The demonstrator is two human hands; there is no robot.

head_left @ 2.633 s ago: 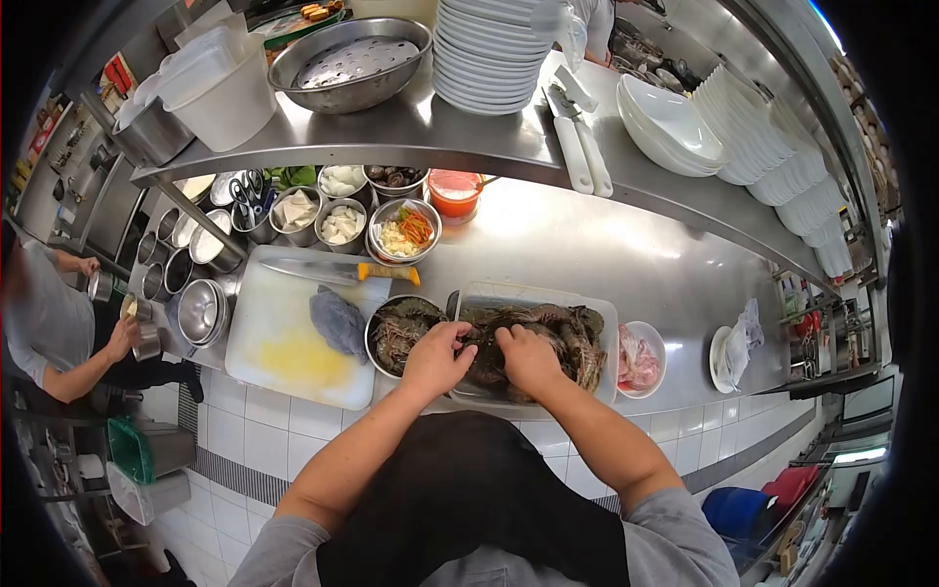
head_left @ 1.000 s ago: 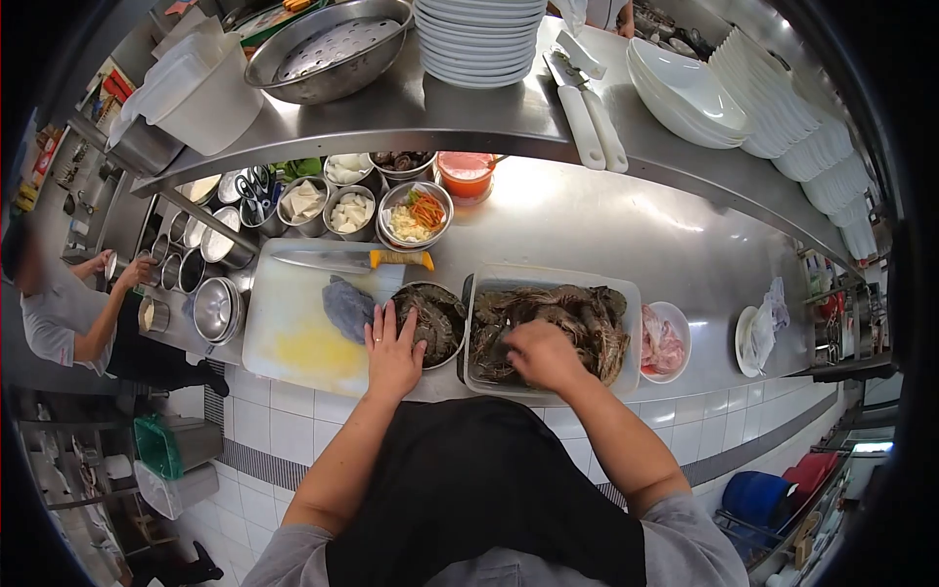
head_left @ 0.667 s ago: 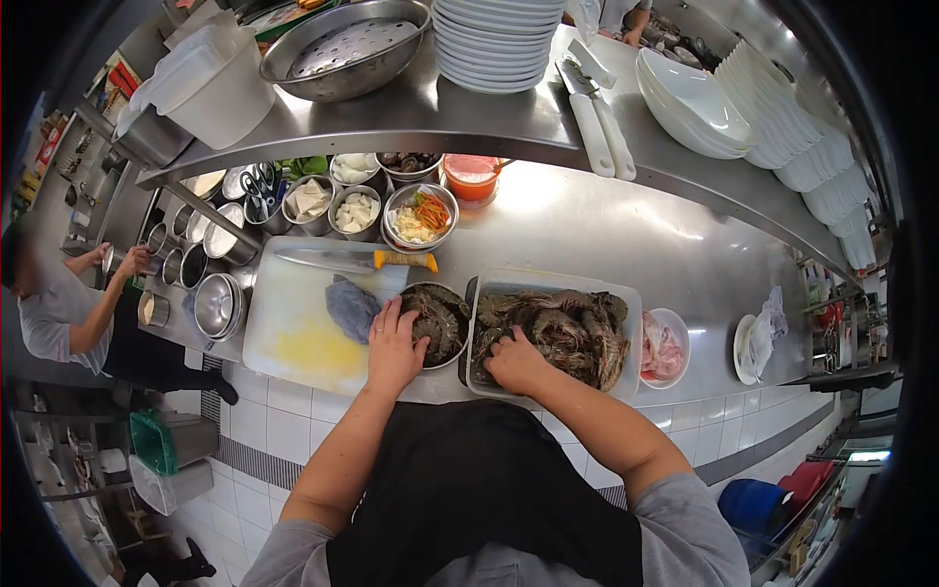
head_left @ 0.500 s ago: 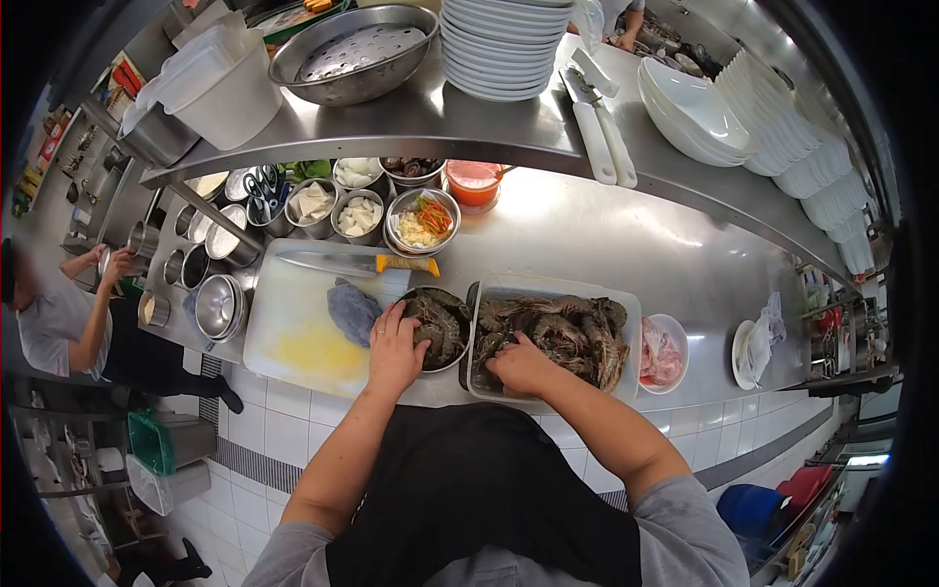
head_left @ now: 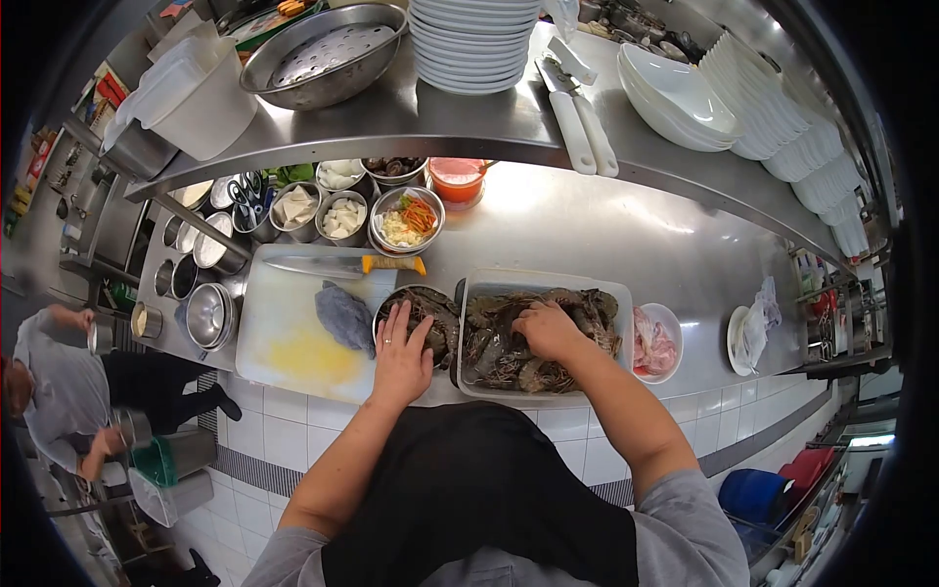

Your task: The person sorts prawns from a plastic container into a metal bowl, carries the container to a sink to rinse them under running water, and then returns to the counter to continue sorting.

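My left hand [head_left: 403,350] lies with its fingers apart on the large prawns in a round metal bowl [head_left: 452,344]. To the right stands a rectangular plastic container [head_left: 538,394] heaped with dark, striped prawns [head_left: 489,344]. My right hand [head_left: 553,331] reaches into this heap, fingers bent around a prawn; its fingertips are partly hidden. Left of the bowl, a crumpled grey-blue cloth [head_left: 342,315] rests on a yellow-stained white cutting board [head_left: 264,338]. A knife [head_left: 337,264] with a yellow handle lies along the board's far edge.
A white bowl of pink raw meat [head_left: 655,342] stands right of the container. Metal bowls of cut ingredients [head_left: 406,220] line the back left. Overhead, a steel shelf [head_left: 430,122] carries plates, a colander and knives. A co-worker [head_left: 68,377] stands at the left.
My right hand has moved away from me, deeper into the prawn heap. My left hand's fingers have spread over the bowl. The co-worker has come nearer with metal pots, and the view has shifted slightly.
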